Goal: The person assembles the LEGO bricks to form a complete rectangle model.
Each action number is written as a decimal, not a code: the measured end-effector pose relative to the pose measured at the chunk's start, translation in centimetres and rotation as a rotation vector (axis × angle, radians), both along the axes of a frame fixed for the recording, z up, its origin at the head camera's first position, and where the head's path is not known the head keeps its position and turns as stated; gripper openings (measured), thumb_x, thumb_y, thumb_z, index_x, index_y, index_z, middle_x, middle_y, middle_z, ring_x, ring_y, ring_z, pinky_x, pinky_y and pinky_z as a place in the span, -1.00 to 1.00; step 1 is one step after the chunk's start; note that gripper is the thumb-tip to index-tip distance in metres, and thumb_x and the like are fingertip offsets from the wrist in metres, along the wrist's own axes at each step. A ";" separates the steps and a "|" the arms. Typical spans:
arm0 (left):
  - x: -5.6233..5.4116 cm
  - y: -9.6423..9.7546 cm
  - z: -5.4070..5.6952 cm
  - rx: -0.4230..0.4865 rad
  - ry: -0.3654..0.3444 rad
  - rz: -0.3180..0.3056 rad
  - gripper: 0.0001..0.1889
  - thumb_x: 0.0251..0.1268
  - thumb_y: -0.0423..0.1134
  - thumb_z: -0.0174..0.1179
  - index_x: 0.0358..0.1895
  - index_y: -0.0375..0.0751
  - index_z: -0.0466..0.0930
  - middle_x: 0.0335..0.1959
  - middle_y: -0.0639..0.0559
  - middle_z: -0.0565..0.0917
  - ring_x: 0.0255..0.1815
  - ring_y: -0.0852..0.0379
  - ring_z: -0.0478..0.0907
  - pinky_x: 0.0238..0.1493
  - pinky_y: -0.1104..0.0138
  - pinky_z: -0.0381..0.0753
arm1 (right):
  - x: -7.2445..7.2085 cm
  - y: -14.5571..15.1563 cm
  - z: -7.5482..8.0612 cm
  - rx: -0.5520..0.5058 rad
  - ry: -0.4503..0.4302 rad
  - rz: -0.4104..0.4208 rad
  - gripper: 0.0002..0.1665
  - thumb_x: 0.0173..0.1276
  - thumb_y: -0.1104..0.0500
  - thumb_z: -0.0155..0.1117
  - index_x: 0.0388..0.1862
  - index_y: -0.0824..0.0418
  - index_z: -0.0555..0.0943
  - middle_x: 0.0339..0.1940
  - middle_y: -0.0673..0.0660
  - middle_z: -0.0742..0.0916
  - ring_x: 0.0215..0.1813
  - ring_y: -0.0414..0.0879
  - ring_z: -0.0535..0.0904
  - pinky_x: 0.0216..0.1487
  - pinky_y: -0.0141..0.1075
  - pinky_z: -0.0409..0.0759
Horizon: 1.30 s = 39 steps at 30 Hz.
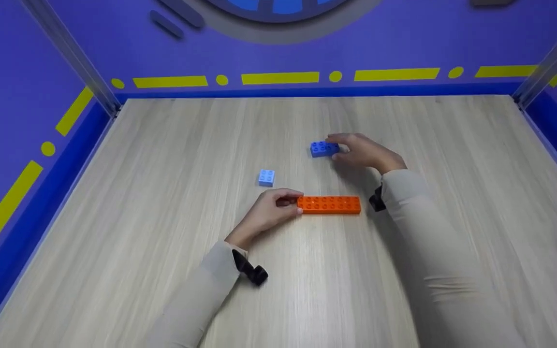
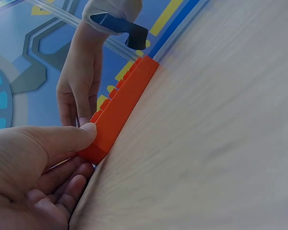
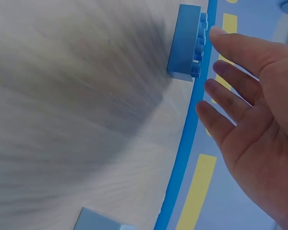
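A long orange toy building brick (image 1: pixel 329 205) lies on the table, studs up. My left hand (image 1: pixel 270 209) pinches its left end between thumb and fingers; in the left wrist view the thumb presses on the near end of the orange brick (image 2: pixel 122 108). Farther back sits a dark blue brick (image 1: pixel 321 150) with two rows of studs. Around its right end is my right hand (image 1: pixel 364 152), thumb and fingers spread. The right wrist view shows these fingers loosely extended beside the blue brick (image 3: pixel 184 43), not gripping it.
A small light blue brick (image 1: pixel 266 178) stands left of centre, behind the left hand. Purple-blue walls with yellow markings (image 1: pixel 280 78) border the wooden table (image 1: pixel 172 159) at the back and both sides. Each wrist wears a black camera mount (image 1: pixel 252 270).
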<state>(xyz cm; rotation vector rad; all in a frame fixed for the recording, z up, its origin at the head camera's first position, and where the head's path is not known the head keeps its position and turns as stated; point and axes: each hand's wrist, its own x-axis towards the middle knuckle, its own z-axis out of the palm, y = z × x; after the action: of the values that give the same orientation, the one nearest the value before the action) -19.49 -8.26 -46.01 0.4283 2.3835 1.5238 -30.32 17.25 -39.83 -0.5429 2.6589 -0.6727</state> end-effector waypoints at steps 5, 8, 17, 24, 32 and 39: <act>-0.1 0.1 0.1 0.007 -0.002 0.006 -0.61 0.14 -0.29 0.32 0.09 -0.17 0.63 0.04 -0.06 0.66 0.00 0.11 0.57 0.10 0.31 0.55 | -0.2 -0.2 0.0 0.058 -0.009 0.009 -0.34 0.44 0.14 0.13 0.49 0.04 0.24 0.53 0.13 0.27 0.54 0.10 0.11 0.50 0.07 0.07; -0.2 0.2 0.2 0.009 -0.004 0.003 -0.60 0.14 -0.29 0.32 0.10 -0.17 0.63 0.05 -0.06 0.66 0.00 0.11 0.57 0.09 0.31 0.55 | -0.2 -0.3 0.0 0.071 -0.012 0.003 -0.33 0.43 0.14 0.14 0.49 0.05 0.24 0.53 0.13 0.28 0.54 0.10 0.12 0.49 0.07 0.07; -0.3 0.2 0.2 0.012 0.009 -0.014 -0.61 0.15 -0.30 0.31 0.10 -0.18 0.62 0.05 -0.06 0.66 -0.01 0.10 0.58 0.08 0.31 0.55 | -0.2 -0.4 -0.2 0.070 0.026 0.006 -0.40 0.40 0.17 0.17 0.42 0.13 0.36 0.42 0.20 0.40 0.43 0.12 0.28 0.45 0.06 0.20; -0.3 0.1 0.1 0.022 0.019 -0.005 -0.62 0.15 -0.29 0.32 0.09 -0.20 0.63 0.05 -0.07 0.66 -0.01 0.11 0.59 0.08 0.33 0.55 | 0.0 -0.7 -0.4 0.078 0.084 0.028 -0.44 0.34 0.21 0.26 0.32 0.20 0.47 0.23 0.21 0.51 0.25 0.10 0.40 0.38 0.01 0.32; -0.1 0.0 0.0 0.016 0.006 -0.001 -0.61 0.14 -0.28 0.32 0.09 -0.18 0.63 0.04 -0.06 0.67 -0.01 0.13 0.59 0.07 0.34 0.55 | 0.4 -0.7 -0.6 0.054 0.074 -0.005 -0.50 0.28 0.20 0.34 0.20 0.25 0.56 0.12 0.20 0.54 0.16 0.07 0.42 0.32 -0.02 0.40; -0.1 -0.1 -0.2 0.020 0.008 0.002 -0.60 0.14 -0.27 0.33 0.09 -0.19 0.63 0.06 -0.07 0.66 0.02 0.09 0.59 0.09 0.31 0.55 | 0.5 -0.6 -0.9 0.040 0.030 -0.029 -0.51 0.25 0.21 0.36 0.17 0.26 0.56 0.12 0.21 0.56 0.14 0.07 0.44 0.32 -0.01 0.41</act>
<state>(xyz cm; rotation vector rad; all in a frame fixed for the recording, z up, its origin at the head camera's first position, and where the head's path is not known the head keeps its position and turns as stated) -19.57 -8.32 -46.25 0.4368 2.3769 1.5510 -29.81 16.61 -40.71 -0.5082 2.7066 -0.6234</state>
